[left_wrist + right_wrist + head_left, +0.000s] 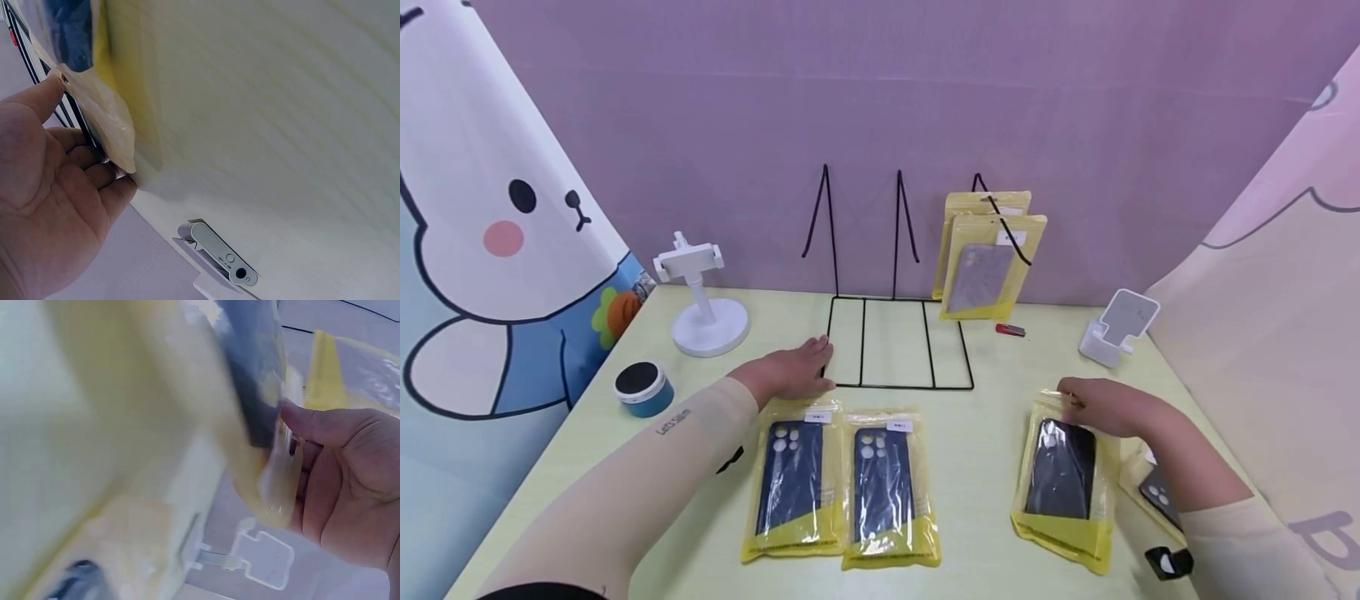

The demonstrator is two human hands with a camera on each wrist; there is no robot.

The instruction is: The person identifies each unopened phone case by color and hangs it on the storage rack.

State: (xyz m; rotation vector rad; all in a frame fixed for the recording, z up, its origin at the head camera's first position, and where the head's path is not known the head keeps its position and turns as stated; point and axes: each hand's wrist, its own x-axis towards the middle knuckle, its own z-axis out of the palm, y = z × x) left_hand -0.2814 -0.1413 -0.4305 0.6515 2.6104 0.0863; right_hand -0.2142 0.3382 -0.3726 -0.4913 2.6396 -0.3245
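My right hand (1108, 406) pinches the top edge of a bagged dark phone case (1062, 471), its clear pouch yellow at the bottom. In the right wrist view, thumb and fingers of the right hand (350, 475) grip that pouch. At the left side of a black wire rack (895, 387), my left hand (792, 370) rests with its fingers extended against the frame. Just below it lie two bagged blue phone cases, a left one (792, 479) and a right one (883, 487). Two pouches hang on the rack's right hook, the front bagged purple case (981, 279) partly covering the other.
Another bagged case (1157, 492) lies partly under my right forearm. A white phone stand (710, 327) and a blue jar (646, 390) stand on the left. At right are a small white stand (1112, 329) and a red object (1010, 330). A purple curtain (737, 125) hangs behind.
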